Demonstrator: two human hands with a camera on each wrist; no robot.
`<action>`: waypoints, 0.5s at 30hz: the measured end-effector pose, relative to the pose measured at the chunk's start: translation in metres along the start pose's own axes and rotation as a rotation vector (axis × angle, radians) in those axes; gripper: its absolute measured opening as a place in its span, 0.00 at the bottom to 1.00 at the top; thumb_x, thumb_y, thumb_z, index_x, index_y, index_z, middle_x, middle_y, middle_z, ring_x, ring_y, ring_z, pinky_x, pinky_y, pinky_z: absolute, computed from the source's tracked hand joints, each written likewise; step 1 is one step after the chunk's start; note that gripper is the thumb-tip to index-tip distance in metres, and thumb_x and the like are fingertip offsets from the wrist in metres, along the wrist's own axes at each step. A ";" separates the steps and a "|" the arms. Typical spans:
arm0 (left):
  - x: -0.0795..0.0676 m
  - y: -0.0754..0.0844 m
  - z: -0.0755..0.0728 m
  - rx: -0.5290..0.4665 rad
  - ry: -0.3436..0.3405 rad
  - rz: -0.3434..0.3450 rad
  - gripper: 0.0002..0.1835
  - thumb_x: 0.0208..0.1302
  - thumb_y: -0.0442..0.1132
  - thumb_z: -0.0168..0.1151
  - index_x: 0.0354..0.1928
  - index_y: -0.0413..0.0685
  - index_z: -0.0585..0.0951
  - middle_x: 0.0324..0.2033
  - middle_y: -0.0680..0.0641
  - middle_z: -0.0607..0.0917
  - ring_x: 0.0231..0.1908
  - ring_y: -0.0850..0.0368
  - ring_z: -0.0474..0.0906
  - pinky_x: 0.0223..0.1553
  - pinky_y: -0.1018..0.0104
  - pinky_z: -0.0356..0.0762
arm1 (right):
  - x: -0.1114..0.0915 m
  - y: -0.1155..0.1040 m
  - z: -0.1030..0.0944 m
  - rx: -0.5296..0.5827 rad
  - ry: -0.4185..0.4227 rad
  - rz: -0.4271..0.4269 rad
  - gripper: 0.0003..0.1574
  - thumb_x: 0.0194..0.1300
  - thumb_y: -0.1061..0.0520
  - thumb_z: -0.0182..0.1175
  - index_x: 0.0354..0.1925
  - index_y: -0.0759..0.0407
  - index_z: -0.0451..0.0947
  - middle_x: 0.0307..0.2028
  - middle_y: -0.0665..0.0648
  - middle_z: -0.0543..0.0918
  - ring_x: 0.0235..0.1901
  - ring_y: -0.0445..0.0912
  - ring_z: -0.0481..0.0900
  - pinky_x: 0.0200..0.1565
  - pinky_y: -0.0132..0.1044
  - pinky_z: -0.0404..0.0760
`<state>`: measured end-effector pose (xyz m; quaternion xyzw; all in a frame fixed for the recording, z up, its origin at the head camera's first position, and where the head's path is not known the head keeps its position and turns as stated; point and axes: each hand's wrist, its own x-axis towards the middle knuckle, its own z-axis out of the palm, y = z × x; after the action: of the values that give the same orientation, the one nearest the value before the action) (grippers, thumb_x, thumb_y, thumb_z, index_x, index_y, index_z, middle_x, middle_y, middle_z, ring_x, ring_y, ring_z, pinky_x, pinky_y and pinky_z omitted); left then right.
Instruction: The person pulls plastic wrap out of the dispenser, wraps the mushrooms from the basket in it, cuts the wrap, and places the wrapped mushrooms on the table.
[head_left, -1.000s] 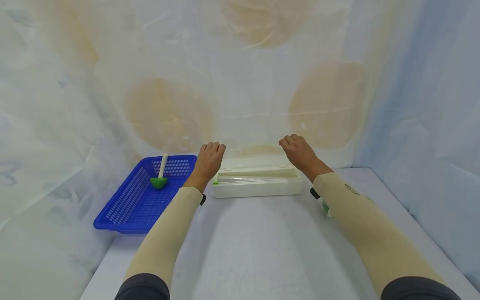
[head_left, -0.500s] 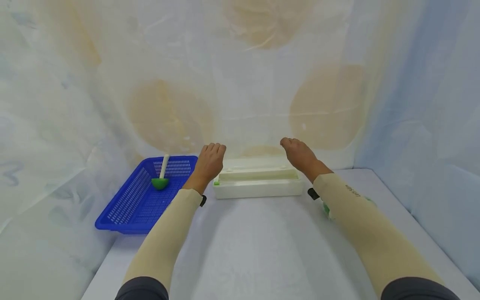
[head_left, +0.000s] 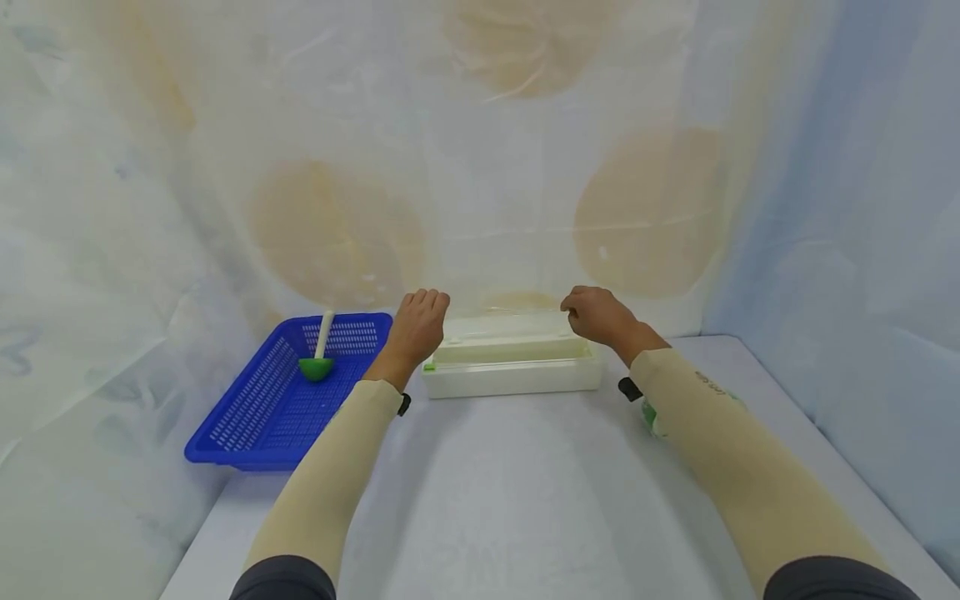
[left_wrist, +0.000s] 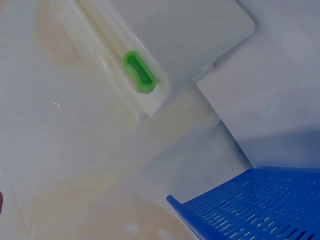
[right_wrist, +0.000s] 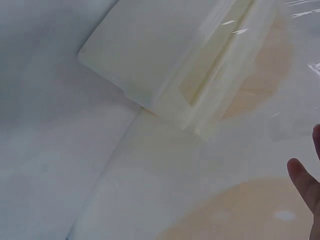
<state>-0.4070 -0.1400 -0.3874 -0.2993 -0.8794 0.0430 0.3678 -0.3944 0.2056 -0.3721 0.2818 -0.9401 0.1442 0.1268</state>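
A long white cling film box [head_left: 513, 381] stands near the back of the table, its lid [head_left: 510, 325] raised behind the opening. A green piece [left_wrist: 140, 73] sits at one end of its edge. My left hand [head_left: 417, 327] is raised over the box's left end, fingers bent forward. Over the right end is my right hand [head_left: 597, 317], its fingers curled. Clear cling film [right_wrist: 300, 14] shows as glossy streaks near the right hand; both hands appear to pinch it, though the film is barely visible. In the right wrist view, the thumb and a fingertip show at the edge.
A blue plastic basket [head_left: 258, 457] stands at the left, with a green ladle [head_left: 317, 368] with a white handle leaning inside. A green-and-white item [head_left: 651, 417] lies partly behind the right sleeve. Plastic sheeting [head_left: 495, 183] hangs close behind and at both sides.
The glossy film seen across the box opening a second ago no longer shows there. My right hand has come down slightly and its fingers have curled more; the left hand has hardly moved.
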 end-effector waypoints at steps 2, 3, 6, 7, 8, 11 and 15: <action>0.000 -0.001 0.001 -0.007 0.003 -0.002 0.08 0.65 0.25 0.47 0.42 0.40 0.73 0.29 0.46 0.72 0.32 0.49 0.68 0.36 0.58 0.68 | 0.001 0.000 -0.004 0.005 -0.011 0.022 0.19 0.68 0.68 0.47 0.52 0.68 0.79 0.46 0.63 0.79 0.46 0.57 0.79 0.47 0.48 0.78; 0.000 -0.002 0.001 -0.007 0.004 -0.005 0.08 0.65 0.25 0.47 0.42 0.40 0.73 0.29 0.46 0.72 0.32 0.49 0.69 0.37 0.58 0.68 | 0.002 0.000 -0.005 0.011 -0.021 0.037 0.20 0.68 0.69 0.47 0.53 0.68 0.79 0.47 0.64 0.78 0.47 0.57 0.78 0.48 0.48 0.77; 0.001 -0.002 0.001 -0.016 0.015 -0.007 0.08 0.65 0.25 0.47 0.42 0.40 0.73 0.29 0.45 0.72 0.32 0.49 0.69 0.37 0.57 0.68 | 0.005 0.000 -0.007 0.020 -0.074 0.086 0.21 0.70 0.68 0.46 0.57 0.69 0.76 0.47 0.64 0.76 0.46 0.57 0.77 0.48 0.47 0.77; 0.001 -0.002 0.000 -0.016 0.015 -0.008 0.08 0.65 0.25 0.47 0.42 0.40 0.73 0.29 0.45 0.73 0.32 0.49 0.69 0.37 0.57 0.68 | 0.005 0.001 -0.006 0.018 -0.090 0.098 0.21 0.71 0.68 0.45 0.58 0.70 0.75 0.46 0.64 0.75 0.45 0.56 0.77 0.47 0.46 0.77; 0.001 -0.002 0.001 -0.017 0.014 -0.009 0.08 0.65 0.25 0.47 0.42 0.40 0.73 0.29 0.46 0.72 0.32 0.49 0.69 0.37 0.58 0.68 | 0.005 0.001 -0.006 0.019 -0.106 0.110 0.21 0.72 0.68 0.45 0.59 0.70 0.74 0.45 0.64 0.74 0.45 0.56 0.77 0.46 0.45 0.77; 0.000 -0.001 0.000 -0.020 0.008 -0.007 0.08 0.65 0.26 0.46 0.41 0.40 0.73 0.29 0.46 0.72 0.32 0.49 0.69 0.36 0.58 0.68 | 0.005 0.004 -0.006 -0.018 -0.125 0.116 0.20 0.74 0.66 0.46 0.60 0.70 0.73 0.42 0.62 0.72 0.42 0.54 0.76 0.44 0.43 0.77; -0.001 -0.003 0.000 -0.023 -0.009 -0.019 0.08 0.67 0.26 0.46 0.43 0.40 0.73 0.31 0.45 0.73 0.33 0.48 0.70 0.38 0.57 0.69 | 0.005 0.010 -0.007 -0.096 -0.059 0.079 0.15 0.74 0.62 0.50 0.52 0.69 0.77 0.38 0.59 0.72 0.38 0.52 0.76 0.42 0.43 0.77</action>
<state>-0.4084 -0.1431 -0.3874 -0.2950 -0.8843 0.0308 0.3606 -0.4027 0.2136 -0.3664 0.2422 -0.9596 0.0956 0.1067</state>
